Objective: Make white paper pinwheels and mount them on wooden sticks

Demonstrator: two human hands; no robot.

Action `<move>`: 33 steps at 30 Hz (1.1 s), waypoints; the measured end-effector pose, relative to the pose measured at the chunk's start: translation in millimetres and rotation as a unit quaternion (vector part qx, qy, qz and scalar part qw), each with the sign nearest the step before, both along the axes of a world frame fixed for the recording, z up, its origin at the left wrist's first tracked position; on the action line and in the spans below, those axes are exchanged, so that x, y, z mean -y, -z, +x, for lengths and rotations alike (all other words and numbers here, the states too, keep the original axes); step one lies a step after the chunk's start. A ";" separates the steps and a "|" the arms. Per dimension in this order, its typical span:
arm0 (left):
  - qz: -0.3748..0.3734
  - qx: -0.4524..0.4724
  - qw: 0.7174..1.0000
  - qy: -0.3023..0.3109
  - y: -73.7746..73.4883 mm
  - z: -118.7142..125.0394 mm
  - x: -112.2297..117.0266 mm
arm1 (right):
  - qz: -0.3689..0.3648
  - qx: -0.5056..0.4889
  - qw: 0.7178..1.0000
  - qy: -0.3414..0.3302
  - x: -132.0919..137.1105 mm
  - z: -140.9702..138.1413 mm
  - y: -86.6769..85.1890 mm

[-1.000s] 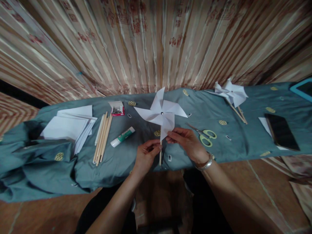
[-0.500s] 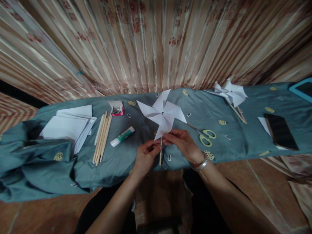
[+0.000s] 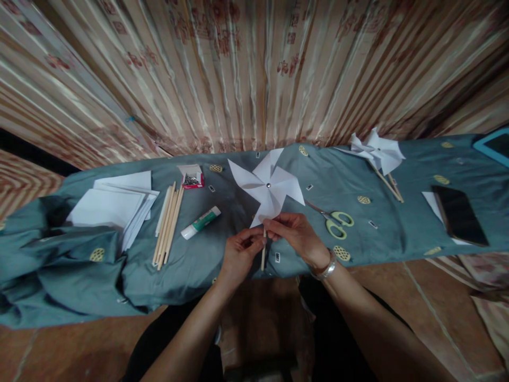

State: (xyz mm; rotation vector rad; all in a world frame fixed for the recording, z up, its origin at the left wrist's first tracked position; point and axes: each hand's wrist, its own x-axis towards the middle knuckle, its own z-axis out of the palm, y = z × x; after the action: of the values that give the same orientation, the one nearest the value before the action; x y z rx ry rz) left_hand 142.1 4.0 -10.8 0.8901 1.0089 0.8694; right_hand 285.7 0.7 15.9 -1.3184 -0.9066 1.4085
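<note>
A white paper pinwheel (image 3: pixel 267 187) with a metal pin at its centre stands on a thin wooden stick (image 3: pixel 263 252). My left hand (image 3: pixel 240 253) is closed around the stick just below the paper. My right hand (image 3: pixel 296 233), a silver bracelet on its wrist, pinches the tip of the pinwheel's lowest blade. Both hands hover over the near edge of a table draped in teal cloth (image 3: pixel 59 265).
On the cloth lie a stack of white paper squares (image 3: pixel 109 207), a bundle of wooden sticks (image 3: pixel 169 223), a glue stick (image 3: pixel 200 223), a small red box of pins (image 3: pixel 191 178), green-handled scissors (image 3: pixel 334 220), finished pinwheels (image 3: pixel 377 151) and a black phone (image 3: pixel 458 213). A striped curtain hangs behind.
My right hand has slid left along the lowest blade, and the pinwheel has turned clockwise a little. My left hand stays on the stick.
</note>
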 end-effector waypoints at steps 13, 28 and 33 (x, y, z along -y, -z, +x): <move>-0.039 -0.007 0.999 -0.019 -3.1 -1.4 0.1 | 0.112 0.125 0.958 0.234 -5.4 63.2 -14.1; -0.050 -0.009 0.999 -0.012 -4.8 -2.2 -0.5 | 0.077 0.148 0.963 0.211 -10.2 63.6 -4.1; -0.048 -0.007 0.998 -0.026 -4.8 -1.9 -0.7 | 0.069 0.135 0.970 0.188 -7.4 59.5 -1.9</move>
State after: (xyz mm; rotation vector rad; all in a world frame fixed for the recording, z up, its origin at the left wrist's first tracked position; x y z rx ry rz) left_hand 140.2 4.7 -6.0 0.7925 1.0805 0.8517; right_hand 345.2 8.1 17.7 -1.5046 -0.8569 0.8735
